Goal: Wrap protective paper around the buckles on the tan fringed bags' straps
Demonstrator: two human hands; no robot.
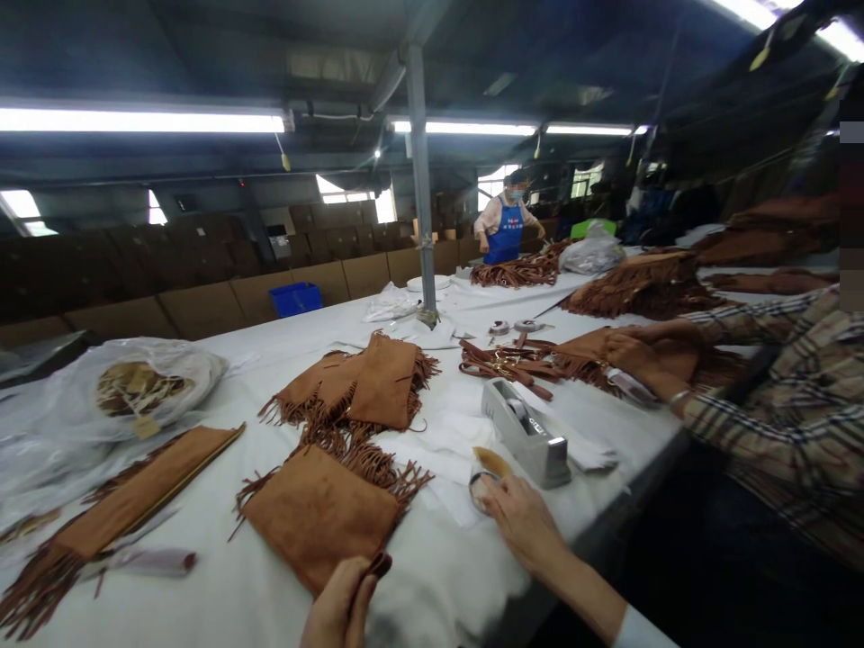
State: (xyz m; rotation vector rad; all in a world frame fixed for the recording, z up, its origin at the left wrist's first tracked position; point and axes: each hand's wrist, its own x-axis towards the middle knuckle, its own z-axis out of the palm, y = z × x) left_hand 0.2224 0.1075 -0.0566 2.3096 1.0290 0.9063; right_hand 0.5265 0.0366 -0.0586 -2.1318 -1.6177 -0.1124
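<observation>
A brown suede pouch with fringe lies flat on the white table in front of me. My left hand is at the bottom edge, fingers closed on the pouch's near corner. My right hand reaches forward, with its fingertips closed on a small tape roll. A curled amber strip stands up from the roll. The roll sits just in front of a grey tape dispenser.
More fringed pouches are piled mid-table, and a long brown piece lies left beside plastic bags. A co-worker's hands in plaid sleeves work at the right. Another person stands far back, behind a metal pole.
</observation>
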